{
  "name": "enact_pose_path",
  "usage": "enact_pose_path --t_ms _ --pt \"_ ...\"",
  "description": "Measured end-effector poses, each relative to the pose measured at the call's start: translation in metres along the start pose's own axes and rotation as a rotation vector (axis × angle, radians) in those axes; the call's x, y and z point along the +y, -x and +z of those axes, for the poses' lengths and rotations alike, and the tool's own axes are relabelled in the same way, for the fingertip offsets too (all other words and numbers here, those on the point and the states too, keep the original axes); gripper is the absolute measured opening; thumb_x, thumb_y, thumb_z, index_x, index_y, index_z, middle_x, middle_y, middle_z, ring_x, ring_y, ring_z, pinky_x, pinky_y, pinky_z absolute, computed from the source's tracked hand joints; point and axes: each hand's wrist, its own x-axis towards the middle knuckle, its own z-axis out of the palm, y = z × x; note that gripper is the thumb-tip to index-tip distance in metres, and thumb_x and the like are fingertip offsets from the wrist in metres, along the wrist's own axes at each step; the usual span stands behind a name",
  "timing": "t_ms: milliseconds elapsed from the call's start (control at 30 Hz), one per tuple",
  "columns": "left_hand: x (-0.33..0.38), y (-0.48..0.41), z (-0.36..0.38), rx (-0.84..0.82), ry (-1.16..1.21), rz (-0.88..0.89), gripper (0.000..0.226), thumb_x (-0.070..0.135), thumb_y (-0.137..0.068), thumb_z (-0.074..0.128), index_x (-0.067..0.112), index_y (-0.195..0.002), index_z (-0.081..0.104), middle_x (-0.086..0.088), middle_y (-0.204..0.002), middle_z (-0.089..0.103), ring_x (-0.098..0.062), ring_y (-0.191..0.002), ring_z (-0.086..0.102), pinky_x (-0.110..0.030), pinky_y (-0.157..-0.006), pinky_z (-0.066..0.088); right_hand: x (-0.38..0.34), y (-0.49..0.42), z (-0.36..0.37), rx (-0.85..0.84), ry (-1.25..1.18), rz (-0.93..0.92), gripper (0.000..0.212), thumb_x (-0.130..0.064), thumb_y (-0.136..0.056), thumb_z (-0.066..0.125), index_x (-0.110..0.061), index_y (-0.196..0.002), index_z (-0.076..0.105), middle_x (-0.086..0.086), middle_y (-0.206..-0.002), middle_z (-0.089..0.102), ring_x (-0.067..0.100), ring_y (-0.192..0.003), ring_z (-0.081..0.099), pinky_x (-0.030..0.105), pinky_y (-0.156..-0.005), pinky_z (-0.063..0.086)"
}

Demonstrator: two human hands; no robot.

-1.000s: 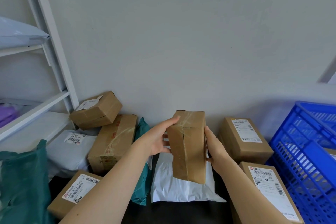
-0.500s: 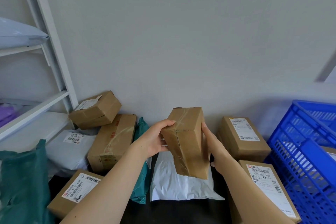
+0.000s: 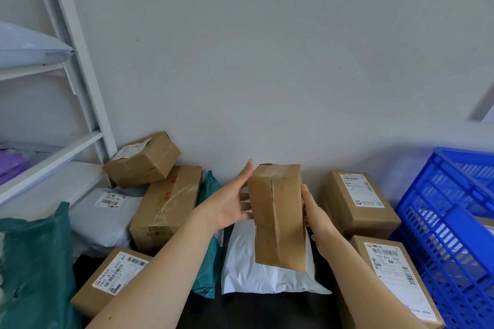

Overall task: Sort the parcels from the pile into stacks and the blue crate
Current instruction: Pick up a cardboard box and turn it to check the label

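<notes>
Brown box [image 3: 278,216]: hanging in mid-air at scene centre, standing on end, with its taped seam facing the camera. It is hovering above the white mailer [image 3: 267,275].
Left hand [image 3: 231,203]: lying flat against the box's left face. The fingers are reaching straight past the far side and the thumb is pointing up, clear of the cardboard (no curl visible).
Right hand [image 3: 316,215]: gripping the box's right side. The thumb is pressing along the near right edge; the fingers are wrapping behind, out of sight.
Blue crate [image 3: 441,222]: sitting at the far right edge, well apart from the held box. Its contents are too hidden to tell.
Right stack: two labelled cartons are lying label-up beside the crate, one far [image 3: 358,208] and one near [image 3: 393,275].
Left pile: a small carton [image 3: 141,160] is perching tilted on a long taped carton [image 3: 165,205]. A grey mailer [image 3: 101,219] is lying to their left and a labelled carton [image 3: 112,275] nearer.
Teal mailer [image 3: 211,254]: wedging between the long carton and the white mailer.
Green bag [image 3: 32,275]: slumping at the near left.
Shelf rack [image 3: 80,61]: standing at the left against the wall.
</notes>
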Motion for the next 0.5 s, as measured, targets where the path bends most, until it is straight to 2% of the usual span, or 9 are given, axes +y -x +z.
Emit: enact_pose_path --t_ms 67,100,167,200,267,367,433,500 --pt "-0.003 0.002 0.001 -0.060 -0.097 0.045 0.089 0.054 -0.051 0.085 0.019 -0.127 0.057 -0.010 -0.120 0.067 -0.026 -0.114 0.062 -0.039 -0.092 0.053 0.000 -0.002 0.000 0.000 0.007 0.007 0.075 -0.067 -0.094 0.021 -0.015 -0.144 0.043 0.009 -0.147 0.045 0.028 -0.133 0.041 0.043 -0.111 0.027" --pt "-0.004 0.001 0.001 -0.070 -0.142 0.062 0.083 0.040 -0.058 0.087 0.019 -0.131 0.053 -0.007 -0.120 0.067 -0.024 -0.113 0.062 -0.037 -0.093 0.053 0.001 -0.004 0.000 0.002 0.003 0.015 0.076 -0.067 -0.094 0.020 -0.015 -0.144 0.043 0.010 -0.147 0.044 0.028 -0.134 0.041 0.044 -0.111 0.027" --pt "-0.006 0.000 0.004 -0.014 -0.201 0.086 0.073 0.015 -0.072 0.081 0.019 -0.136 0.047 -0.006 -0.118 0.068 -0.021 -0.110 0.064 -0.036 -0.097 0.051 0.001 -0.008 -0.001 -0.009 -0.007 0.024 0.077 -0.068 -0.093 0.020 -0.015 -0.144 0.042 0.010 -0.148 0.044 0.029 -0.134 0.041 0.045 -0.112 0.027" --pt "-0.006 -0.001 0.004 0.023 -0.205 0.094 0.071 0.010 -0.075 0.078 0.018 -0.137 0.046 -0.005 -0.118 0.067 -0.020 -0.109 0.064 -0.037 -0.098 0.050 0.000 -0.008 -0.002 -0.023 -0.021 0.028 0.078 -0.071 -0.092 0.021 -0.017 -0.143 0.044 0.010 -0.147 0.045 0.029 -0.134 0.042 0.045 -0.112 0.026" --pt "-0.005 -0.004 0.005 0.083 -0.182 0.102 0.066 0.014 -0.078 0.077 0.018 -0.137 0.046 -0.005 -0.119 0.066 -0.020 -0.109 0.064 -0.039 -0.099 0.049 0.002 -0.009 -0.002 -0.043 -0.071 0.033 0.083 -0.081 -0.082 0.027 -0.024 -0.139 0.050 0.005 -0.141 0.052 0.027 -0.129 0.047 0.049 -0.113 0.030" --pt "-0.005 -0.009 0.004 0.146 -0.174 0.107 0.057 0.026 -0.082 0.074 0.016 -0.133 0.051 -0.004 -0.119 0.066 -0.019 -0.109 0.064 -0.037 -0.096 0.051 0.006 -0.010 -0.003 -0.137 -0.153 -0.012 0.092 -0.094 -0.061 0.043 -0.036 -0.131 0.057 -0.002 -0.126 0.063 0.023 -0.118 0.058 0.051 -0.106 0.039" --pt "-0.003 -0.009 0.004 0.165 -0.180 0.111 0.045 0.028 -0.085 0.070 0.015 -0.126 0.056 -0.004 -0.116 0.067 -0.019 -0.107 0.064 -0.034 -0.093 0.053 0.006 -0.009 -0.005 -0.208 -0.168 -0.033 0.090 -0.091 -0.056 0.055 -0.040 -0.129 0.056 0.000 -0.124 0.065 0.024 -0.115 0.060 0.050 -0.104 0.042" --pt "-0.001 -0.009 0.004 0.198 -0.168 0.110 0.040 0.030 -0.087 0.068 0.014 -0.122 0.058 -0.005 -0.115 0.066 -0.019 -0.107 0.063 -0.032 -0.088 0.054 0.002 -0.003 -0.006 -0.248 -0.153 -0.036 0.079 -0.077 -0.065 0.062 -0.037 -0.132 0.050 0.003 -0.128 0.060 0.024 -0.116 0.058 0.046 -0.101 0.044"
